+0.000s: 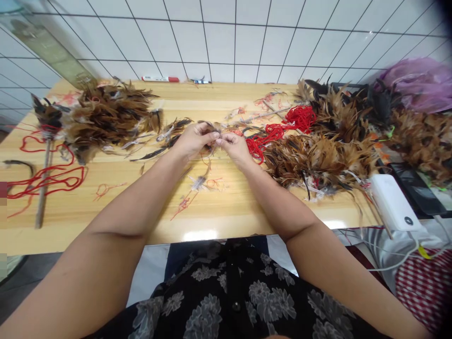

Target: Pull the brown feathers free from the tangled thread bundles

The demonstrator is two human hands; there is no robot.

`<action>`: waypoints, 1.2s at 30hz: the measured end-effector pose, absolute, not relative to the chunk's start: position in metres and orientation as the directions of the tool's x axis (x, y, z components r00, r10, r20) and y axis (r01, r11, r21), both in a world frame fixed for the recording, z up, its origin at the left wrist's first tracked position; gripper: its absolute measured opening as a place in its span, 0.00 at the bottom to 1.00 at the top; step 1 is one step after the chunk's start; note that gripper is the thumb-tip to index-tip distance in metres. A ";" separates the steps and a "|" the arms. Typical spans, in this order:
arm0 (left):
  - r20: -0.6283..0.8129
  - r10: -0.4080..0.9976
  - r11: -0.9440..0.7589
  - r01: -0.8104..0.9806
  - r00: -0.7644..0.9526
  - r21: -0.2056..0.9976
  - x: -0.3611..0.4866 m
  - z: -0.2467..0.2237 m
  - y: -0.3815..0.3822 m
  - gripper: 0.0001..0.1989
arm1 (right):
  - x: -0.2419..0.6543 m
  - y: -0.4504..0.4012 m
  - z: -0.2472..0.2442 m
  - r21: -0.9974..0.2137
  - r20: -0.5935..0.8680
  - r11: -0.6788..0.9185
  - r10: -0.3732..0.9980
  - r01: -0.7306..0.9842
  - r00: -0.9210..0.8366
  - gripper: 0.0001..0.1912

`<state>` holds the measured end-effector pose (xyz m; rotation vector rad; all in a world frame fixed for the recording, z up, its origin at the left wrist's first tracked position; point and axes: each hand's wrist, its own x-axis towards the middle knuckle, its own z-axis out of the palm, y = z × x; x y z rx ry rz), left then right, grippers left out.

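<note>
Dark wisp: a small, feathery piece (213, 126) sits at the fingertips over the middle of a wooden table (247, 212), mostly hidden by the hands.
Left hand: thumb and fingers of the left hand (197, 138) are drawn together in a pinch, apparently on the wisp.
Right hand: the right hand (236, 146) meets it tip to tip, its thumb and fingers likewise pinched at the same spot; exactly what each grips is too small to tell.
Scraps: fluff and thread ends (199, 182) lie on the wood just below the hands.
Red cord: a tangled heap (300, 118) trails toward the right wrist.
Feathers: a brown bundle (109, 117) lies at left, another (325, 160) beside the right forearm.
Stick: a wooden rod (43, 188) lies at far left, red strands (65, 186) across it.
Back edge: a red-capped marker (160, 79) lies before a white tiled wall (219, 42).
Right end: a white device (393, 202) with a cable sits beside a black phone (416, 188).
</note>
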<state>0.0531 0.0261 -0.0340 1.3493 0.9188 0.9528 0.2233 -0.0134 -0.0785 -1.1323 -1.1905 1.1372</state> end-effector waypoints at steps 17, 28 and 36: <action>-0.073 0.948 0.150 -0.235 0.309 0.960 0.053 -0.020 0.028 0.23 | 0.230 -0.012 -0.086 -0.983 0.146 0.149 0.989 -0.111 0.033 0.40; -0.165 0.912 0.277 -0.264 0.376 0.924 0.057 -0.023 0.022 0.20 | 0.230 -0.008 -0.091 -0.972 0.172 0.167 0.985 -0.164 -0.017 0.41; -0.007 0.919 0.095 -0.203 0.395 0.975 0.043 -0.034 0.032 0.24 | 0.234 -0.005 -0.093 -0.977 0.165 0.158 0.986 -0.145 -0.036 0.42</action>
